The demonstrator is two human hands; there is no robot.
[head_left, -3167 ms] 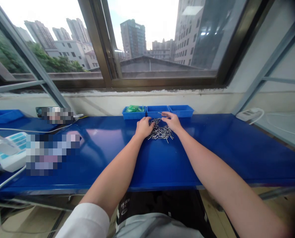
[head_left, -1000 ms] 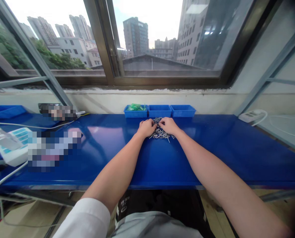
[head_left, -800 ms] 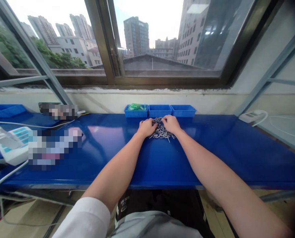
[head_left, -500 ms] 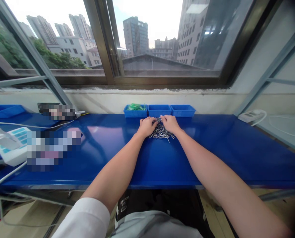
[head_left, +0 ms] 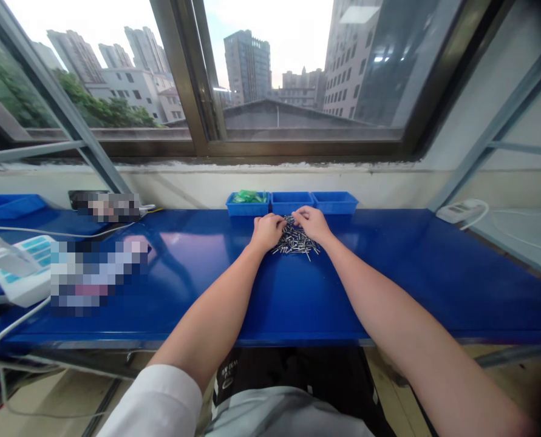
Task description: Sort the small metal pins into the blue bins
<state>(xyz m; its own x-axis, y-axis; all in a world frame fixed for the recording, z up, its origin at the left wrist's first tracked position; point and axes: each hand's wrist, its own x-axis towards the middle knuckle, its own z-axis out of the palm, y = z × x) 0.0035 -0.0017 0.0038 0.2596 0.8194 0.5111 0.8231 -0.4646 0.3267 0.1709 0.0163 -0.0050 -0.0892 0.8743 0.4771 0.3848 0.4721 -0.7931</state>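
Note:
A pile of small silvery metal pieces [head_left: 296, 240] lies on the blue table [head_left: 297, 303], in front of three blue bins. At the pile's left side is my left hand [head_left: 268, 232], its fingers bent together over the pieces. My right hand [head_left: 313, 223] is at the back right of the pile, thumb and fingers pinched. Whatever either hand has between its fingertips is too small to make out. Green packets [head_left: 248, 196] fill the left bin [head_left: 247, 209]. Nothing shows inside the middle bin [head_left: 292, 204] or the right bin [head_left: 335, 204].
A white device with a blue-striped panel [head_left: 27, 264] and blurred-out items stand on the left, with white cables. Another blue tray [head_left: 10, 206] is at the far left. A white power strip [head_left: 459, 211] lies at the right by a metal frame. Behind the table is a window.
My right hand has shifted slightly left and up over the back of the pile. My left hand has stayed nearly in place, with its fingers moved a little.

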